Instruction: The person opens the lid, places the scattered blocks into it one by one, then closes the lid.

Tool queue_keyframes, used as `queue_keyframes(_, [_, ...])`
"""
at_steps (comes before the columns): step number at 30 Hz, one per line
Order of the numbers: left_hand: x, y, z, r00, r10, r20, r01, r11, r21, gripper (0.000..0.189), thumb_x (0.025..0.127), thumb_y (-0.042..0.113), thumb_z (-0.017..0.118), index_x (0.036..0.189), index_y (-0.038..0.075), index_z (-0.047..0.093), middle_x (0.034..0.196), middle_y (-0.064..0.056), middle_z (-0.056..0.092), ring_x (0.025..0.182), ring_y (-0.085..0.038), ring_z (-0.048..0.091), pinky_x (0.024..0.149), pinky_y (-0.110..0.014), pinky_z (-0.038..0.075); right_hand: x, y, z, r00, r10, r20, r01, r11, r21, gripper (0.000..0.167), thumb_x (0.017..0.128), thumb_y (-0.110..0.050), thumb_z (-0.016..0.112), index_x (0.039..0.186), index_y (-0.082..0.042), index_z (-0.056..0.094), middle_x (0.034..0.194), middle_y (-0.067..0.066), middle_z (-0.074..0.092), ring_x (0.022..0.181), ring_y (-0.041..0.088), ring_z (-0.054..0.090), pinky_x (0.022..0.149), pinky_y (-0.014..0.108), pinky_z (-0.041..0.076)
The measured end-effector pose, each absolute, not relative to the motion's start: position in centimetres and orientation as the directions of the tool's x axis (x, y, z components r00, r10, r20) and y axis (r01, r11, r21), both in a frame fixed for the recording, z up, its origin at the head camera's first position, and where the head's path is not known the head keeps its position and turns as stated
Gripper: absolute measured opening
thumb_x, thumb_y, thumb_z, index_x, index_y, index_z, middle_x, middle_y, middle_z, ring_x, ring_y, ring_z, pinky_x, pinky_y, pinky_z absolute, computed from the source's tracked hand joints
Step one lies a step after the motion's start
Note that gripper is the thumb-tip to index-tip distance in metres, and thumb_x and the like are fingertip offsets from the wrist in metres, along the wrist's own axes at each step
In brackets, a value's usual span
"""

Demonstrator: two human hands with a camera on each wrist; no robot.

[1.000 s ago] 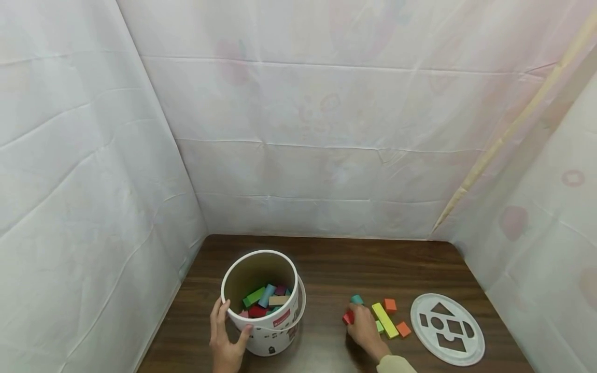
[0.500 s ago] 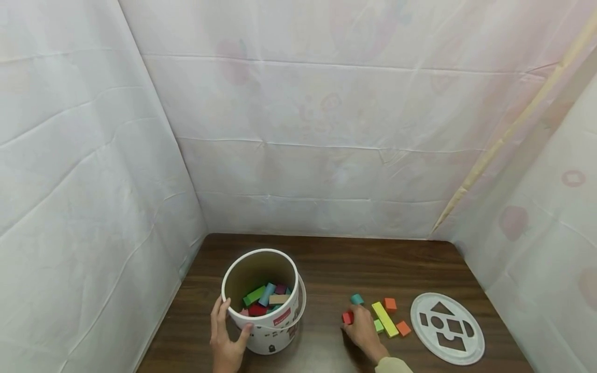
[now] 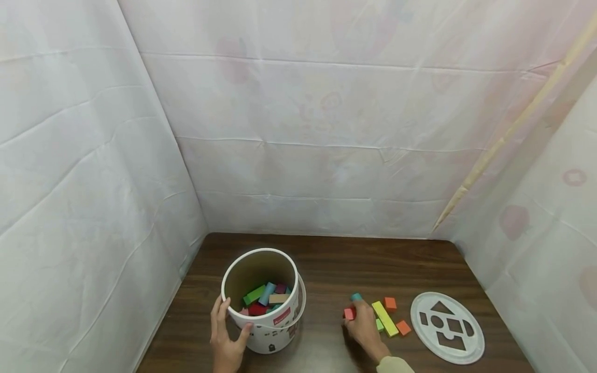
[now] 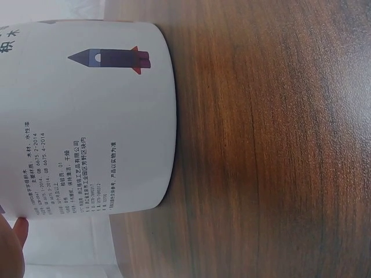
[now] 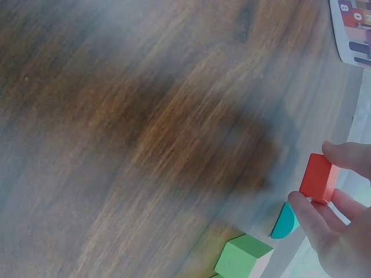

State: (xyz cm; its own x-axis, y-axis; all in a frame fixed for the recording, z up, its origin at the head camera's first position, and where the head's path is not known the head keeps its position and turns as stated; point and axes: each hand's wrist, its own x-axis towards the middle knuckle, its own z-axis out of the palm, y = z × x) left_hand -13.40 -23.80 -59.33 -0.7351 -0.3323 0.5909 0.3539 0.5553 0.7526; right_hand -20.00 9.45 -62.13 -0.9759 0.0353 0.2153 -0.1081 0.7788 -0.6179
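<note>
A white printed bucket with a handle stands at the left of the table, holding several coloured blocks. My left hand grips its near left side, fingers up at the rim and thumb on the front wall. In the left wrist view only a finger shows beside the bucket wall. My right hand pinches a red block between thumb and fingers, close over the table. Near it are a teal half-round block and a green block.
Just right of the right hand lie a yellow long block and two orange blocks. Farther right is a white round lid with shaped holes. Pale sheets wall the table at the back and sides.
The red block has tilted and shifted slightly up and right in the right hand's fingers. The right hand moved only a little. The left hand and bucket stayed in place.
</note>
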Motion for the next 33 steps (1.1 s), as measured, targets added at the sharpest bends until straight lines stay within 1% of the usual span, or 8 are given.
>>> queue_keyframes(5, [-13.7, -24.0, -59.8, -0.700, -0.325, 0.636, 0.407, 0.550, 0.729, 0.081, 0.067, 0.004, 0.082, 0.139, 0.003, 0.043, 0.146, -0.012, 0.034, 0.129, -0.013, 0.036, 0.095, -0.008, 0.031, -19.9, 9.4, -61.6, -0.976, 0.033, 0.217, -0.112, 0.774, -0.623, 0.031, 0.062, 0.002, 0.083, 0.085, 0.001, 0.064, 0.084, 0.007, 0.060, 0.075, 0.019, 0.057, 0.061, 0.034, 0.051])
queue_keyframes(7, [-13.8, -24.0, -60.0, -0.687, -0.322, 0.652, 0.425, 0.549, 0.719, 0.081, 0.067, 0.004, 0.082, 0.138, 0.002, 0.044, 0.146, -0.013, 0.035, 0.129, -0.013, 0.036, 0.095, -0.008, 0.032, -19.9, 9.4, -61.3, -0.978, 0.036, 0.208, -0.105, 0.772, -0.627, 0.032, 0.062, 0.000, 0.084, 0.087, 0.001, 0.064, 0.085, 0.007, 0.060, 0.077, 0.020, 0.057, 0.064, 0.036, 0.052])
queue_keyframes(18, [-13.8, -24.0, -59.9, -0.698, -0.327, 0.638, 0.413, 0.544, 0.730, 0.081, 0.067, 0.004, 0.082, 0.139, 0.003, 0.044, 0.146, -0.012, 0.034, 0.129, -0.014, 0.035, 0.096, -0.007, 0.031, -19.9, 9.4, -59.7, -0.980, 0.032, 0.198, -0.104, 0.762, -0.639, 0.034, 0.064, -0.002, 0.084, 0.092, 0.001, 0.064, 0.085, 0.007, 0.058, 0.077, 0.020, 0.056, 0.064, 0.034, 0.051])
queue_keyframes(22, [-13.8, -24.0, -59.8, -0.703, -0.330, 0.629, 0.402, 0.546, 0.735, 0.081, 0.067, 0.003, 0.082, 0.138, 0.003, 0.044, 0.146, -0.013, 0.035, 0.129, -0.014, 0.036, 0.095, -0.007, 0.031, -20.0, 9.3, -58.9, -0.977, 0.028, 0.213, -0.119, 0.753, -0.647, 0.035, 0.064, -0.001, 0.084, 0.093, 0.001, 0.065, 0.086, 0.007, 0.059, 0.077, 0.020, 0.057, 0.064, 0.034, 0.051])
queue_keyframes(29, [-13.7, -24.0, -59.8, -0.715, -0.336, 0.613, 0.375, 0.556, 0.742, 0.082, 0.068, 0.005, 0.082, 0.140, 0.007, 0.043, 0.147, -0.011, 0.034, 0.129, -0.015, 0.035, 0.095, -0.006, 0.030, -19.8, 8.9, -57.2, -0.963, 0.003, 0.269, -0.182, 0.731, -0.657, 0.036, 0.064, 0.001, 0.083, 0.096, 0.002, 0.066, 0.089, 0.009, 0.060, 0.080, 0.021, 0.059, 0.066, 0.036, 0.053])
queue_keyframes(33, [-13.7, -24.0, -60.1, -0.696, -0.337, 0.634, 0.385, 0.570, 0.726, 0.084, 0.066, 0.004, 0.082, 0.141, 0.008, 0.043, 0.146, -0.013, 0.035, 0.129, -0.015, 0.036, 0.094, -0.006, 0.031, -19.7, 8.6, -56.0, -0.957, -0.004, 0.290, -0.204, 0.721, -0.662, 0.037, 0.064, 0.000, 0.084, 0.097, 0.001, 0.066, 0.091, 0.008, 0.060, 0.081, 0.020, 0.059, 0.066, 0.034, 0.054])
